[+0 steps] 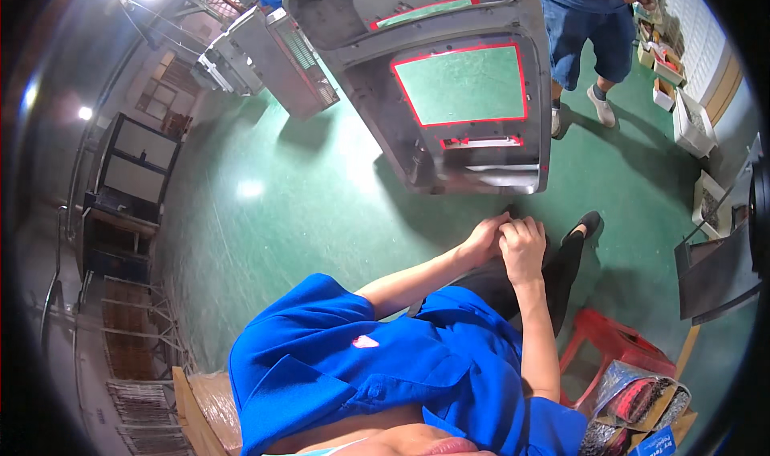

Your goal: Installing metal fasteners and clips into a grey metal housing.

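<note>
My left hand (484,240) and my right hand (524,250) meet in front of my body, fingers bent and drawn together. Whatever the fingers hold, if anything, is too small or hidden to make out. Beyond them, apart from both hands, stands a large dark grey moulded panel (365,83), tilted. Red edging (525,79) runs round its big rectangular opening, through which the green floor shows. A narrow slot (481,142) below has red along its edge too.
A person in blue shorts (589,43) stands behind the panel at the right. White bins (694,123) line the right wall. Close by on my right are a red stool (613,340) and plastic-wrapped goods (642,396). Grey cabinet-like units (293,71) stand far left.
</note>
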The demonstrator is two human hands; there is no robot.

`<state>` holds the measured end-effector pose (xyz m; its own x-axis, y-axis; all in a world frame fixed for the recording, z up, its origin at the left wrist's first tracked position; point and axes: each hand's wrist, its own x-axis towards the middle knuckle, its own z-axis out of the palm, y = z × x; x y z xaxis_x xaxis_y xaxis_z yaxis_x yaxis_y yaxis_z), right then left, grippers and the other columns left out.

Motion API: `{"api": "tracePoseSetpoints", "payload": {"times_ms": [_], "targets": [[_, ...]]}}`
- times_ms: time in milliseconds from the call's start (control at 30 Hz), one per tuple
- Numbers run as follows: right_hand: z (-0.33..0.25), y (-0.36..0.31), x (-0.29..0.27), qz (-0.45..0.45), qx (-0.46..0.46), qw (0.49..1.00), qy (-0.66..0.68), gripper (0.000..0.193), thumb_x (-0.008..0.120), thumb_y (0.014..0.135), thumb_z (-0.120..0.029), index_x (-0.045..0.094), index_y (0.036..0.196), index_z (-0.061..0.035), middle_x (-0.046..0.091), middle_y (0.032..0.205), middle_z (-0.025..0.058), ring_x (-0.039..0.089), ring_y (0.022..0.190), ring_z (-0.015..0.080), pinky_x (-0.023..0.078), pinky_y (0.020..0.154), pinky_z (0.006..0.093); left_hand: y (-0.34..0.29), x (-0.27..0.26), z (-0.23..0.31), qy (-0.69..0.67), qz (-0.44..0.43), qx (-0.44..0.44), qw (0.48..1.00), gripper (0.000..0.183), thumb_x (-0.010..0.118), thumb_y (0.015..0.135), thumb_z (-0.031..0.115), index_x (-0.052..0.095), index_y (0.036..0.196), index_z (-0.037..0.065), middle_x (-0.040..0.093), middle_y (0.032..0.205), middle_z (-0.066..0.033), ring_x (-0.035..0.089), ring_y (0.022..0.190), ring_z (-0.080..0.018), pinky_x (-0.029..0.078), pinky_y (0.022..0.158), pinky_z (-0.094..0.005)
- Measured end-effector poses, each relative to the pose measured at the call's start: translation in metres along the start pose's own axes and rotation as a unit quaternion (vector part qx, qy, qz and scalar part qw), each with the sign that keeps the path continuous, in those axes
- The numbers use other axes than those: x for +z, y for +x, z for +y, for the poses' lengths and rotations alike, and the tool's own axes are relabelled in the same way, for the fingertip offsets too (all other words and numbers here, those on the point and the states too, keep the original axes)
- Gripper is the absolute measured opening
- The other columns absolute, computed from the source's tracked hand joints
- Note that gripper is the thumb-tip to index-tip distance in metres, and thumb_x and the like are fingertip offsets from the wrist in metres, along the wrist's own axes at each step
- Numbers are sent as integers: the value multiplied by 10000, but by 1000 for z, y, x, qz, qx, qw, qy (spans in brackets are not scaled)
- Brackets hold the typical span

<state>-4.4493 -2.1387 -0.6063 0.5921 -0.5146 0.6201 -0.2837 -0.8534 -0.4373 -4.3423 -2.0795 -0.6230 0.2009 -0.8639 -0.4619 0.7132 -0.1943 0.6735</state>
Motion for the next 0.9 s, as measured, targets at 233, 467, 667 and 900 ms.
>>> {"api": "tracePoseSetpoints", "payload": {"times_ms": [233, 467, 667, 900], "targets": [[-7, 13, -18, 29, 84, 987, 137, 49, 649, 724, -86, 607, 707, -65, 609, 719, 67, 575, 717, 249, 438, 689, 372, 6, -21, 18, 73, -12, -42, 996, 271, 448, 948, 267, 522, 751, 95, 408, 562, 22, 308, 425, -68, 243, 400, -241], [81, 17, 51, 234, 359, 848, 311, 142, 711, 740, -81, 684, 845, 11, 668, 716, 76, 603, 654, 80, 463, 622, 236, 73, -94, 24, 619, 93, 347, 699, 410, 458, 902, 158, 447, 1299, 58, 606, 755, -164, 590, 669, -297, 473, 628, -397], [127, 39, 99, 242, 420, 833, 267, 149, 743, 698, -117, 694, 771, 3, 658, 647, 67, 600, 593, 100, 449, 588, 238, 99, -97, 24, 760, 105, 179, 615, 593, 437, 836, 79, 276, 1404, 139, 601, 853, -272, 586, 794, -425, 466, 719, -501], [123, 35, 124, 232, 436, 845, 205, 203, 747, 703, -183, 693, 767, 3, 647, 631, 74, 589, 583, 119, 452, 584, 270, 115, -127, 1, 742, 118, 210, 625, 653, 448, 803, 61, 253, 1416, 169, 592, 784, -264, 582, 713, -424, 469, 653, -494]]}}
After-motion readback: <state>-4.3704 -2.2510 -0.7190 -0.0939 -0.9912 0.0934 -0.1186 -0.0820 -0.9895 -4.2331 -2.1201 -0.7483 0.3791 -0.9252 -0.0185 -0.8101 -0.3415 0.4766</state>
